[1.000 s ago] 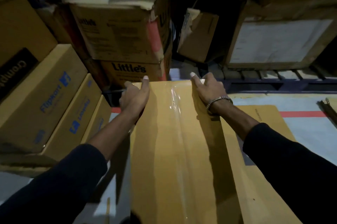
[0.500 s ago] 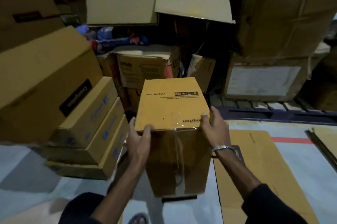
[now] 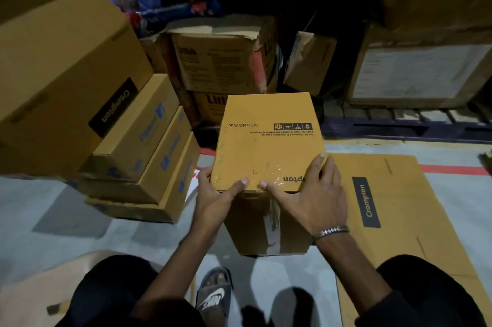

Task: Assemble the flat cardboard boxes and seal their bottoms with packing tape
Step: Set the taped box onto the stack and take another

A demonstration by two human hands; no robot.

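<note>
Holding the box (image 3: 266, 140) between us, we clasp its near top edge: left hand (image 3: 213, 196) curled round the left corner, right hand (image 3: 311, 193) spread flat beside it, pressing tape (image 3: 271, 166).

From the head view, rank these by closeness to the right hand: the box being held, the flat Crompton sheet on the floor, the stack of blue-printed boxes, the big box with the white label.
1. Held box: under the right hand.
2. Flat Crompton sheet: on the floor just to its right.
3. Stack of blue-printed boxes: across on the left.
4. White-label box: at the back right.
</note>
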